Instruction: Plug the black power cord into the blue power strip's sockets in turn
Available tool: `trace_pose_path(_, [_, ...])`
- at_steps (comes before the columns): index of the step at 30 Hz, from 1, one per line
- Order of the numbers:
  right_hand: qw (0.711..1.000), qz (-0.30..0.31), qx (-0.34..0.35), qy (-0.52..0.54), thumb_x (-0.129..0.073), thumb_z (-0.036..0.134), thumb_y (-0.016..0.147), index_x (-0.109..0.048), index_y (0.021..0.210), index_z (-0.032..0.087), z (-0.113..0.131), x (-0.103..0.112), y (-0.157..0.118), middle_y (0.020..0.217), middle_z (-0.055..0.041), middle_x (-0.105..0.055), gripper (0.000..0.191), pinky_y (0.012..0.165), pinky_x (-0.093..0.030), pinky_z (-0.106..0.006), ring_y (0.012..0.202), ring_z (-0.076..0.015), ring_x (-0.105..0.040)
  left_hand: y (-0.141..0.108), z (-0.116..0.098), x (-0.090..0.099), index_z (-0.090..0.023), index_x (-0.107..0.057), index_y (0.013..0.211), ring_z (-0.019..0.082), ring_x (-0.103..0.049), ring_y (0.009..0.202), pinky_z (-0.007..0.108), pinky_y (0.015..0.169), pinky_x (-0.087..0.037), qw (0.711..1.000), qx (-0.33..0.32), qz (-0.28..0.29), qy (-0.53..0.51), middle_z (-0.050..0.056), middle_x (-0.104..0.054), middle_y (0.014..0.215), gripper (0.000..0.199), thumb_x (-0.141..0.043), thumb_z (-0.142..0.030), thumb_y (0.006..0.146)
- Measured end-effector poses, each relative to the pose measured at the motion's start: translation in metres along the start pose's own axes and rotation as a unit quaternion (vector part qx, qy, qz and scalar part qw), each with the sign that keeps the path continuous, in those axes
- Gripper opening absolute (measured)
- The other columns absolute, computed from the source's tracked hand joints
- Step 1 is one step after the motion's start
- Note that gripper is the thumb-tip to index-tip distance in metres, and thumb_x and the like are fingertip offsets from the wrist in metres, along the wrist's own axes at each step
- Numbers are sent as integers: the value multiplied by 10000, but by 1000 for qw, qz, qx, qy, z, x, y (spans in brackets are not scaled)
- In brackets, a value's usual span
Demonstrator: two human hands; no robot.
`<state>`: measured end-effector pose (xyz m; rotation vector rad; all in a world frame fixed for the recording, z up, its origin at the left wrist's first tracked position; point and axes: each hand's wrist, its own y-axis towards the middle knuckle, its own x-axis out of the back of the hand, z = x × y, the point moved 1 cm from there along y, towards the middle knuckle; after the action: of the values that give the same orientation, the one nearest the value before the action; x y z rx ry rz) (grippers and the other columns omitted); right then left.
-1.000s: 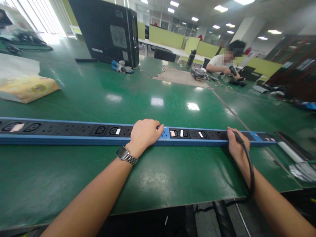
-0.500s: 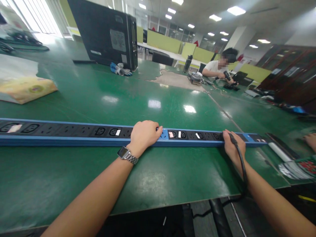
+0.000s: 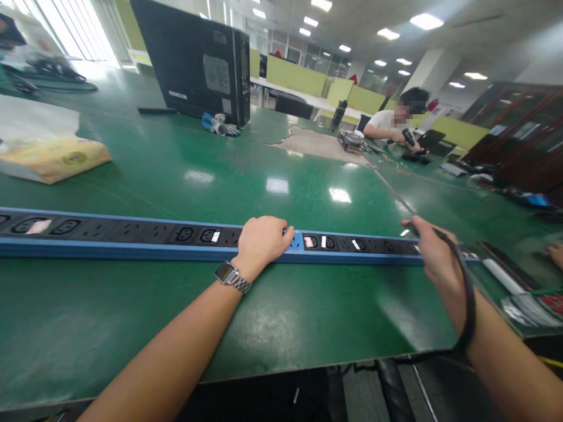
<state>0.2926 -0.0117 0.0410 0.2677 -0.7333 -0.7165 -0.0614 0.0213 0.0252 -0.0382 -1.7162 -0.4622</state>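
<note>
A long blue power strip (image 3: 145, 258) with black sockets and small white labels lies across the green table. My left hand (image 3: 263, 243), with a watch on the wrist, is wrapped over the strip near its middle and grips it. My right hand (image 3: 433, 243) is raised a little above the strip's right part, fingers closed on a black cable (image 3: 470, 293). The cable loops down over the right wrist and past the table's front edge. The cable's end is hidden by the fingers.
A tissue pack (image 3: 65, 158) lies at left. Behind stand a black computer case (image 3: 197, 64) and gloves (image 3: 220, 125). A person (image 3: 393, 124) sits across the table holding a dark tool. At right are a white roll (image 3: 504, 275) and another person's blurred hand (image 3: 555, 253).
My right hand has lifted off the strip and moved right with the cable. My left hand keeps its place on the strip. The view has shifted slightly.
</note>
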Motion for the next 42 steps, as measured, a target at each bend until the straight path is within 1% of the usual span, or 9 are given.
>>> trace_pose_path(2, [999,44,5,-1,-574,558,791,-768,878,168,27,-19,-23,854,-68,-744,444,739,-466,-307,823,-229,-667,0,0,0,-209,-729,773,272,-688,777,341,635,-438,1000,-1,-3,0,93,-738,815,451,-368,-436,918])
trace_pose_path(5, [994,100,27,-43,-537,554,829,-764,804,180,56,-51,-57,778,-58,-735,438,729,-445,-302,798,-230,-663,0,1,0,-209,-729,771,265,-688,772,336,634,-436,1000,0,-6,-3,89,-738,812,446,-376,-439,918])
trace_pose_path(7, [992,101,51,-57,-502,546,856,-747,764,186,64,-67,-71,750,-52,-725,445,736,-431,-301,778,-224,-659,-1,1,0,-208,-730,779,258,-688,779,332,641,-436,1000,1,-6,-6,87,-740,821,442,-379,-435,919])
trace_pose_path(10, [991,78,82,-64,-495,525,869,-717,723,194,63,-78,-77,761,-42,-720,425,745,-417,-290,776,-215,-653,-1,1,0,-203,-732,783,248,-688,782,327,651,-436,1000,2,-5,-11,88,-741,828,443,-377,-429,922])
trace_pose_path(15, [991,69,94,-68,-445,534,905,-674,662,187,55,-81,-78,702,-42,-694,481,683,-417,-276,705,-200,-632,0,1,-1,-200,-731,774,259,-686,776,335,651,-440,1000,3,-8,-13,92,-738,815,445,-383,-436,921])
trace_pose_path(22, [985,28,149,-88,-439,483,924,-734,921,181,54,-90,-88,973,-92,-739,422,904,-444,-360,974,-241,-654,-1,0,0,-200,-727,777,261,-686,791,336,670,-446,1000,1,-1,-5,93,-736,821,460,-365,-438,931])
trace_pose_path(29, [976,11,203,-76,-456,474,926,-726,1021,180,43,-87,-91,1078,-87,-727,409,992,-420,-406,1062,-240,-643,-1,0,1,-204,-725,784,252,-685,790,329,659,-443,1000,0,1,-1,87,-735,829,455,-364,-439,931])
trace_pose_path(35, [978,8,187,-87,-461,504,921,-729,1016,193,43,-88,-89,1051,-85,-733,422,986,-416,-406,1047,-246,-644,-2,0,1,-201,-726,785,259,-684,782,339,664,-446,1000,-2,-2,-1,88,-738,833,451,-368,-433,932])
trace_pose_path(42, [974,45,166,-147,-424,511,934,-709,1000,197,54,-86,-95,1132,-105,-702,429,1021,-347,-433,1130,-270,-587,-1,0,1,-197,-736,798,260,-681,798,340,685,-455,1000,7,11,-5,100,-734,840,471,-359,-446,932])
